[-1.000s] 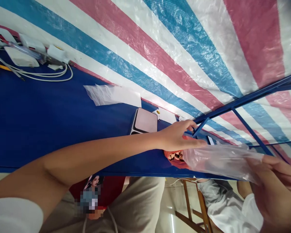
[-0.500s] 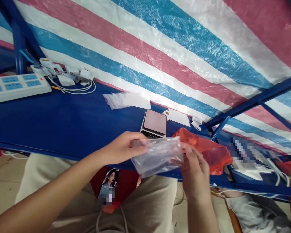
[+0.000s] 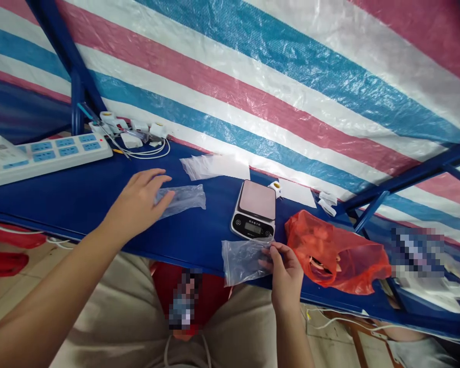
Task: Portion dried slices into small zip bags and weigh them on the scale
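On the left, my left hand (image 3: 136,204) hovers over the blue table with fingers spread. Just under its fingertips lies a clear plastic bag (image 3: 187,198); whether they touch is hard to tell. My right hand (image 3: 285,273) pinches a second, flat zip bag (image 3: 243,261) by its right side, near the table's front edge. This bag looks empty and see-through. Right behind it stands a small kitchen scale (image 3: 257,201) with a dark display panel. An open red plastic bag (image 3: 329,250) with pale things inside sits to the right of my right hand.
A white power strip (image 3: 57,156) lies at far left, with chargers and cables (image 3: 138,135) behind it. More clear bags (image 3: 197,167) and white paper (image 3: 297,193) lie along the striped tarp (image 3: 230,76). A blue metal strut (image 3: 371,209) rises at right. Another person's leg shows lower right.
My hands have moved apart. One clear bag now lies on the table by my left hand, which has opened and moved left. My right hand keeps a bag, and the scale's display is uncovered.
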`<state>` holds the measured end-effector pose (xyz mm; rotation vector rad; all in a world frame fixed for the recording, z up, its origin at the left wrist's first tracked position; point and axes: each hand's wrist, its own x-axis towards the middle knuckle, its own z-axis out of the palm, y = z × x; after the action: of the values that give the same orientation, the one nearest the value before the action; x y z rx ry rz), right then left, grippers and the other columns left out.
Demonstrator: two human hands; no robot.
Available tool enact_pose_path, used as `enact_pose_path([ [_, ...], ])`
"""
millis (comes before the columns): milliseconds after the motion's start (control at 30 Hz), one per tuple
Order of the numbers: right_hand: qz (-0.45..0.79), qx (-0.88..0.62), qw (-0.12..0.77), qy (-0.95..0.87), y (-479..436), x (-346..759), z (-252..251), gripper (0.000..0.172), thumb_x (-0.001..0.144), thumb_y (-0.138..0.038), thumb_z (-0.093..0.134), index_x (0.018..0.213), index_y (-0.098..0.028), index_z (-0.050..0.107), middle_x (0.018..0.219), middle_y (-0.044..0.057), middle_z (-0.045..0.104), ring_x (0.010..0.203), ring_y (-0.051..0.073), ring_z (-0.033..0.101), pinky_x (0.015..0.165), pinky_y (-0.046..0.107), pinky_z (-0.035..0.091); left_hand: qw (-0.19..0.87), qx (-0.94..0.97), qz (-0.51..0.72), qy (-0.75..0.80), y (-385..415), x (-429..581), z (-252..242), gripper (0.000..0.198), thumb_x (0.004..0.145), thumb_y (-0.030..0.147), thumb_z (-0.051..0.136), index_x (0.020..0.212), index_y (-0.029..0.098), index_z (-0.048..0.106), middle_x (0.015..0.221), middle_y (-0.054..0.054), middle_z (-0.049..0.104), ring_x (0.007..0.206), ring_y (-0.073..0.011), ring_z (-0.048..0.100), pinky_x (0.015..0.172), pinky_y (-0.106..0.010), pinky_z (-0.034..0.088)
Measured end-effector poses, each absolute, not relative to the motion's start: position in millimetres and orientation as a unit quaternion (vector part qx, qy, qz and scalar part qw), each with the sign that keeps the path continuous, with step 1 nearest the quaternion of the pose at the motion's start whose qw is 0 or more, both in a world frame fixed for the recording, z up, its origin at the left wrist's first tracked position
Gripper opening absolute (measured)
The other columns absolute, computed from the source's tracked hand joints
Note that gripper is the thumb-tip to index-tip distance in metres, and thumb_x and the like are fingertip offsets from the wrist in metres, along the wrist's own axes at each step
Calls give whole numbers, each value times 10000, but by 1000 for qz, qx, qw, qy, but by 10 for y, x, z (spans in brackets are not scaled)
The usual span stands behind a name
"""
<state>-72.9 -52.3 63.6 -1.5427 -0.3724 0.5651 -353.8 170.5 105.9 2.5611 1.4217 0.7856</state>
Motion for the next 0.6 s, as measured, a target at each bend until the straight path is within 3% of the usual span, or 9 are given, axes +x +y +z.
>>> enact_pose_path([
  [167,234,-690,660,-184,-553,-736,613,412,734,-527,843,914,-180,713,899,58,718,809,221,720,616,319,639,62,874,92,473,1650,-3415,797,840,987,641,236,1599,76,341,1698,-199,271,1603,-366,181,1293,-579,155],
  [300,233,-693,653,-199,-572,-754,601,401,754,-523,839,917,-177,718,879,54,712,798,219,713,621,325,639,92,864,29,494,1702,-3442,624,901,943,766,230,1656,216,194,1744,-143,103,1617,-392,42,1283,-625,112],
  [467,239,-686,658,-198,-572,-760,606,406,750,-530,848,905,-178,719,853,42,708,788,210,707,621,315,639,110,866,-3,488,1721,-3468,781,954,864,859,328,1644,324,206,1750,-113,64,1599,-455,-11,1250,-703,67],
  [600,242,-687,655,-202,-583,-758,602,402,763,-533,840,902,-175,720,866,38,703,782,204,704,631,319,642,122,865,79,481,1749,-3397,960,858,972,721,204,1658,206,187,1745,-120,113,1619,-378,45,1279,-657,56],
])
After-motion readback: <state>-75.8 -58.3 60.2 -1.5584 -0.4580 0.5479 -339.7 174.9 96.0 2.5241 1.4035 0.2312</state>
